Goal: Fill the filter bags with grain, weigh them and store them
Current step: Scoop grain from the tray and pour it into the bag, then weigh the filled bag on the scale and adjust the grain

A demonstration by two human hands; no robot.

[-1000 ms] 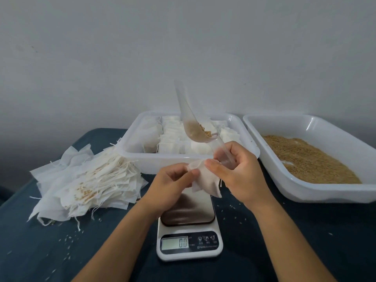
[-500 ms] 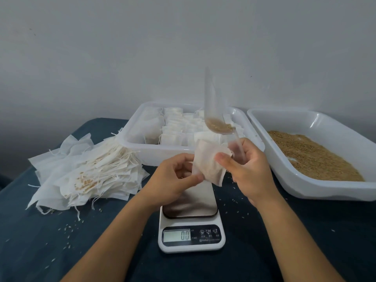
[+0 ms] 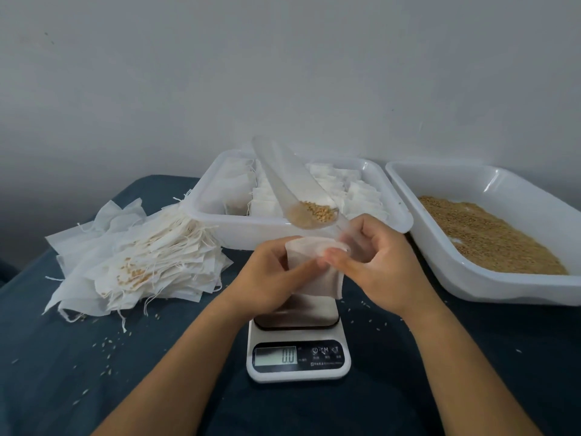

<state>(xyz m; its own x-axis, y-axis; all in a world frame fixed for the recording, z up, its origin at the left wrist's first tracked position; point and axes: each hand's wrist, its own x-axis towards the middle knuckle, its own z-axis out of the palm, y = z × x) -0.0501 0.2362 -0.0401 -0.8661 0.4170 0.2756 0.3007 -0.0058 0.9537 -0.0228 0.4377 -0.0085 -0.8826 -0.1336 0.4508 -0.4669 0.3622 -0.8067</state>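
The scale [image 3: 298, 357] platform is half hidden under both hands; its small button labels are unreadable. At three o'clock the grain tray [image 3: 490, 287] runs off the frame edge. Both forearms are cut off at six o'clock.

bare cloth [image 3: 408, 388] right of scale [image 3: 298, 360], trays [image 3: 440, 269] block behind, bag pile [image 3: 138, 262] blocks left

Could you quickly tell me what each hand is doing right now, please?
Left hand: pinching the filter bag.
Right hand: holding the scoop and the bag's other edge.
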